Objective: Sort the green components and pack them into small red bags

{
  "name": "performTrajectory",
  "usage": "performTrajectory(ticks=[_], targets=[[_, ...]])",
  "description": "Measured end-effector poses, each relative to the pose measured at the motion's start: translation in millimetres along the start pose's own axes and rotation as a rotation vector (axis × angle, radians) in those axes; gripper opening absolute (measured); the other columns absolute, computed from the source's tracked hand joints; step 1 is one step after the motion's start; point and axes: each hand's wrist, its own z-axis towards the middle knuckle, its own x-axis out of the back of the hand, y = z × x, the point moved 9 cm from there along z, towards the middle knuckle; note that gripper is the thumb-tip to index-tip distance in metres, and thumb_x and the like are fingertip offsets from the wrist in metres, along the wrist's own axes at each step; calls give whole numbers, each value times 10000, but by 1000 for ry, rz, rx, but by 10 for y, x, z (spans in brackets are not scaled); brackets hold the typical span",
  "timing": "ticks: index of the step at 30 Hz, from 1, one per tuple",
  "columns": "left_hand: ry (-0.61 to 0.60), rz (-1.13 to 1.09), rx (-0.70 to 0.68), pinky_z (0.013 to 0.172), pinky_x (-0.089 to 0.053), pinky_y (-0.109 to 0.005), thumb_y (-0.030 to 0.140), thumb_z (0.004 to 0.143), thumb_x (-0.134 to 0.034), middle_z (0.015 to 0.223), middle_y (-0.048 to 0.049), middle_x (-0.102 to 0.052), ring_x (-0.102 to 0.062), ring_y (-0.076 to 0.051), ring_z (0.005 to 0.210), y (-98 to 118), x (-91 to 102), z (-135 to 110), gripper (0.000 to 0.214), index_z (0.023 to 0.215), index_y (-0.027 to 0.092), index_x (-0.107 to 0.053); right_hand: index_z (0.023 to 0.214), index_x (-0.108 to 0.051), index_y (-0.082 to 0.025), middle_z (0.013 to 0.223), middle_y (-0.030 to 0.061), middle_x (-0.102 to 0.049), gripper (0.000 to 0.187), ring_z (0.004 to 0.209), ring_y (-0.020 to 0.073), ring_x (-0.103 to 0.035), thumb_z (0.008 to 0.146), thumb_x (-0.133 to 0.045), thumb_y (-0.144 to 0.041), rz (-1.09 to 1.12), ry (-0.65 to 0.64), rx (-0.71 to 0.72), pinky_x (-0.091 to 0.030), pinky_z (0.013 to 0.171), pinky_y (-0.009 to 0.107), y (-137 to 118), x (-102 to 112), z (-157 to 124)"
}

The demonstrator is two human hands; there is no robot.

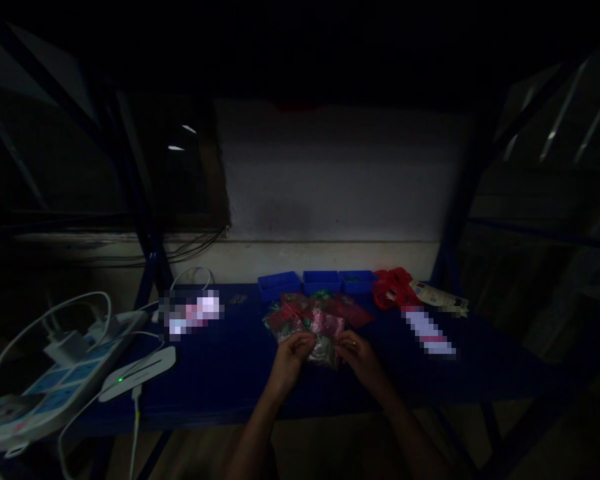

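Observation:
The scene is very dark. My left hand (293, 353) and my right hand (357, 351) meet over a dark blue table (230, 373), fingers curled. Between them they pinch a small shiny clear packet (325, 347) with pink and red contents. Just behind it lies a pile of similar red and green packets (310, 313). A ring shows on my right hand.
Three small blue bins (307, 281) stand in a row at the table's back edge. A red bag (393, 287) and a light packet (437, 297) lie to the right. A white power strip (55, 383) with plugs and cables sits at the left, beside a white device with a green light (140, 373).

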Motion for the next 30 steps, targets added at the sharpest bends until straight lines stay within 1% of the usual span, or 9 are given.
performTrajectory(ticks=[3, 5, 7, 12, 14, 16, 20, 24, 30], targets=[[1, -29, 19, 500, -362, -196, 350, 577, -740, 630, 12, -644, -545, -121, 522, -14, -4, -4, 314, 811, 163, -644, 905, -583, -140, 784, -16, -610, 132, 616, 107, -587, 876, -540, -262, 14, 16, 7, -500, 565, 263, 6, 11, 5], [8, -49, 38, 490, -357, -190, 353, 579, -740, 613, 29, -642, -533, -109, 484, -22, -5, -9, 427, 942, 174, -604, 914, -572, -141, 778, -18, -599, 127, 607, 105, -578, 869, -547, -257, 32, 36, 8, -490, 549, 256, 14, 27, 7], [6, -59, 58, 495, -367, -196, 358, 573, -746, 606, 23, -655, -547, -117, 486, -23, -17, -14, 501, 1008, 170, -585, 971, -538, -162, 765, -25, -589, 160, 607, 112, -576, 843, -569, -251, 55, 65, 7, -476, 534, 248, 28, 52, 5], [-19, -54, 101, 477, -350, -203, 356, 534, -769, 571, -2, -663, -555, -133, 491, -13, -52, -26, 331, 760, 143, -658, 1188, -372, -255, 701, -59, -578, 508, 603, 139, -586, 740, -611, -239, 96, 101, 0, -448, 519, 243, 73, 92, 0], [-18, -56, 104, 482, -351, -202, 353, 535, -769, 566, 1, -661, -553, -132, 494, -11, -49, -29, 306, 731, 146, -660, 1217, -356, -251, 711, -51, -589, 547, 617, 149, -594, 735, -615, -256, 95, 101, -9, -450, 521, 249, 86, 98, 1], [-17, -60, 98, 484, -350, -199, 352, 540, -767, 571, 5, -659, -552, -129, 501, -15, -42, -29, 302, 735, 148, -660, 1176, -421, -229, 737, -33, -610, 472, 644, 156, -607, 750, -619, -275, 81, 84, -20, -460, 528, 253, 88, 86, 5], [2, -66, 72, 473, -333, -187, 372, 557, -754, 553, 32, -619, -525, -110, 492, -44, -2, -7, 300, 726, 155, -635, 961, -575, -151, 788, -8, -627, 174, 651, 131, -608, 847, -569, -281, 21, 16, -46, -496, 568, 271, 68, 15, 10], [16, -67, 51, 478, -332, -184, 410, 585, -726, 560, 53, -577, -505, -100, 488, -82, 35, 20, 311, 717, 172, -576, 930, -591, -139, 840, 3, -629, 154, 672, 123, -610, 882, -533, -273, -32, -1, -67, -515, 593, 280, 55, -12, 6], [-37, -1, 43, 457, -301, -180, 420, 635, -682, 535, 62, -527, -456, -86, 455, -81, -11, 10, 303, 739, 175, -539, 926, -592, -140, 838, 1, -631, 146, 680, 126, -613, 886, -528, -265, -46, 1, -64, -518, 610, 288, 9, -23, 0]])
